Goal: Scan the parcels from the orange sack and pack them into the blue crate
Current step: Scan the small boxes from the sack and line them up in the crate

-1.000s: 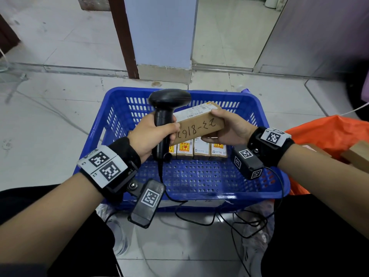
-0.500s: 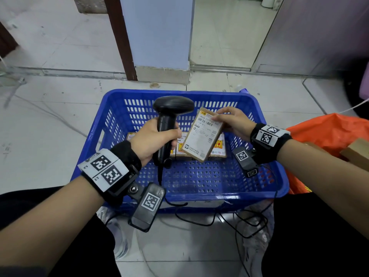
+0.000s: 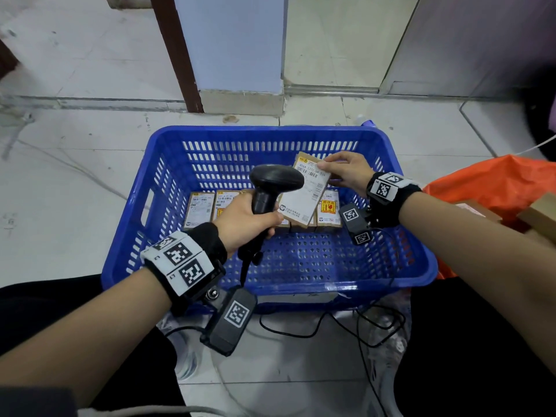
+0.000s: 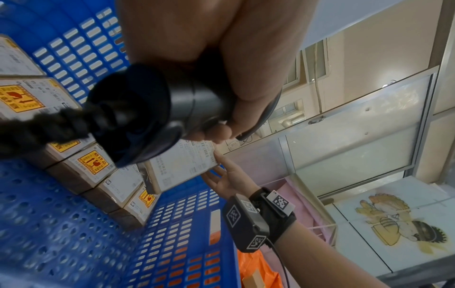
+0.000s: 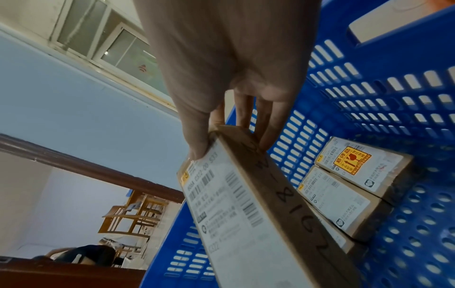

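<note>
- Pinched by its far end in my right hand (image 3: 349,176), thumb on the label face and fingers (image 5: 267,124) behind, the parcel (image 3: 304,195) hangs tilted inside the blue crate (image 3: 228,139), label side up toward me, its lower end just over the row of packed parcels.
- Handwritten black numbers run along the parcel's brown side, plain in the right wrist view; barcodes and print cover its white label.
- Left hand (image 3: 245,219): my grip is curled tight round the handle of the black scanner (image 3: 275,182), its head up and sitting just left of the held parcel, partly overlapping it in the head view.
- From the scanner's butt a black cable (image 3: 245,270) drops over the crate's near rim to the floor.
- Packed parcels (image 3: 200,210) lie flat in a row across the crate's floor toward the far wall, side against side, labels up; several carry yellow fragile stickers (image 5: 350,160).
- How many lie in that row I cannot tell, since scanner and hand hide the middle ones.
- Right of the crate, touching its right wall as far as I can see, lies the orange sack (image 3: 493,188), with brown boxes (image 3: 538,210) showing at its mouth.
- Crate and sack sit on a pale tiled floor (image 3: 69,182); more black cables (image 3: 361,323) loop on the floor at the crate's near side.
- Beyond the crate stands a pale blue pillar (image 3: 231,40) with a dark brown door frame (image 3: 176,52) at its left.
</note>
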